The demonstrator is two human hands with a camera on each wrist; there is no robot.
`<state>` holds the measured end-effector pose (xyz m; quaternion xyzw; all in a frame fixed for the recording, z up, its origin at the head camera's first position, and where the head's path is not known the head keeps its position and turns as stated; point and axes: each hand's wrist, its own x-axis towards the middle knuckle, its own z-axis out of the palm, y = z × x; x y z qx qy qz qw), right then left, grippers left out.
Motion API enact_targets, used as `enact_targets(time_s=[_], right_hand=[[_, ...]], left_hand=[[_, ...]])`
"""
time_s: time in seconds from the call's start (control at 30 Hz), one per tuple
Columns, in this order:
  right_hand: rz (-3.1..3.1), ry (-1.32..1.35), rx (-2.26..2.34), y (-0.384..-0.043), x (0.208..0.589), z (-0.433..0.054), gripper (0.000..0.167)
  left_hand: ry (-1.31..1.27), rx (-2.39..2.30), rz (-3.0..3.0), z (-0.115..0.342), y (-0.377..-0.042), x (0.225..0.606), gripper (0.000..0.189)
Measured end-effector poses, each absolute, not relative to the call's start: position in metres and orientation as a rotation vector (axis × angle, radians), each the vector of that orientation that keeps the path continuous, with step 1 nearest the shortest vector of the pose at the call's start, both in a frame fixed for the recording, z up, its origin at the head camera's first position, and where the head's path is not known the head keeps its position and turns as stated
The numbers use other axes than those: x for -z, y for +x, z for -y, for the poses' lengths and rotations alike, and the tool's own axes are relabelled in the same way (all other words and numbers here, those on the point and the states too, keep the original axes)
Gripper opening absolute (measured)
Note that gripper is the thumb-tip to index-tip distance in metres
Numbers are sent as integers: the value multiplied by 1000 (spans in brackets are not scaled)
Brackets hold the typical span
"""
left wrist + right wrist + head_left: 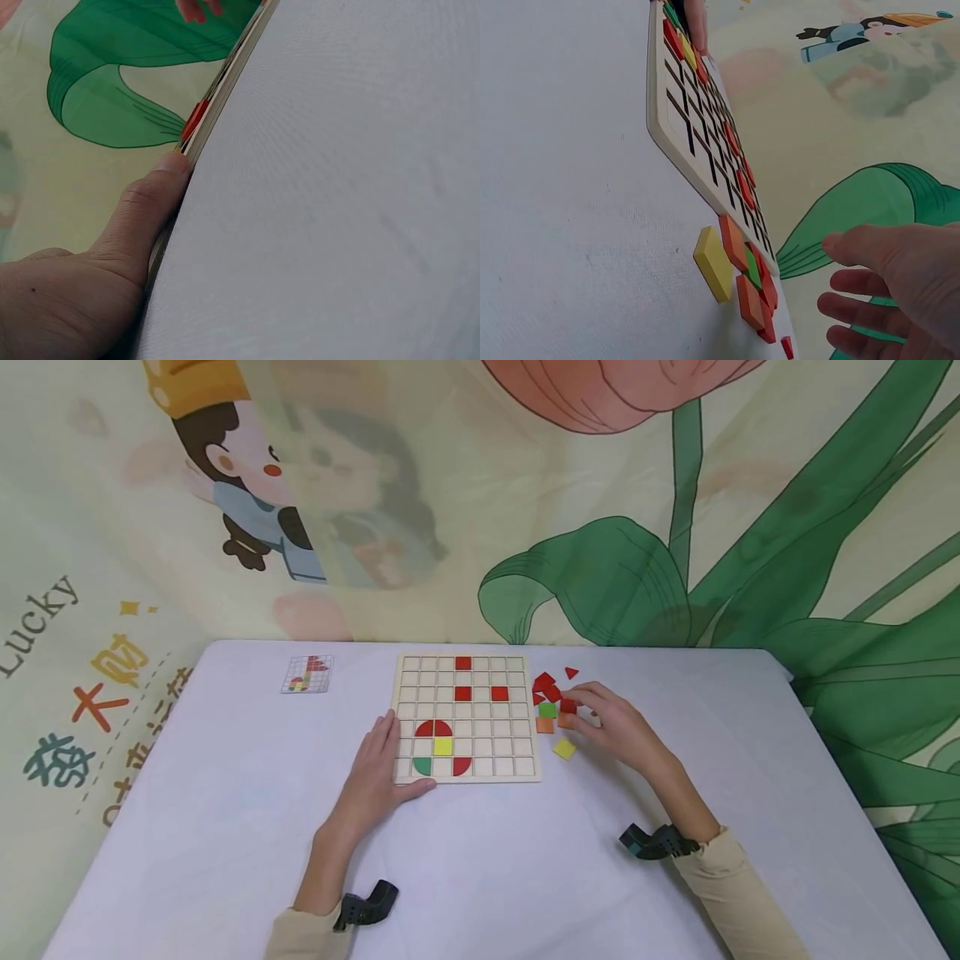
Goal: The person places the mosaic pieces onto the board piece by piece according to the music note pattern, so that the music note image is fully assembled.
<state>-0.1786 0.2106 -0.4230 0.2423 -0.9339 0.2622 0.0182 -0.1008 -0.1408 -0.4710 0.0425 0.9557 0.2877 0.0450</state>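
A wooden grid board (pixel 504 718) lies on the table with red, yellow and green tiles set in some squares. My left hand (pixel 372 767) rests at its lower left corner, fingers along the left side; in the left wrist view the thumb (pixel 154 202) touches the front edge. My right hand (pixel 618 727) hovers over the loose tiles right of the board, fingers slightly bent and nothing visible between them. Beneath it are a red tile (pixel 567 706) and an orange tile (pixel 750 302). Nearby lie a green tile (pixel 547 710), a yellow tile (pixel 564 748) and more red pieces (pixel 543 681).
A small pattern card (pixel 306 674) with a coloured grid lies left of the board, near the table's back edge. White cloth covers the table (pixel 510 868). Behind it hangs a printed backdrop (pixel 420 610). Each wrist wears a black camera.
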Motion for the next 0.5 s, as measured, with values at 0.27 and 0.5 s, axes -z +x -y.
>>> enact_targets(time_s=[0.27, 0.5], right_hand=[[3040, 580, -813, -187, 415, -233, 42], [3164, 389, -815, -197, 409, -266, 43]], left_hand=[[143, -877, -2927, 141, -101, 471, 113], [151, -875, -2927, 142, -101, 472, 112]])
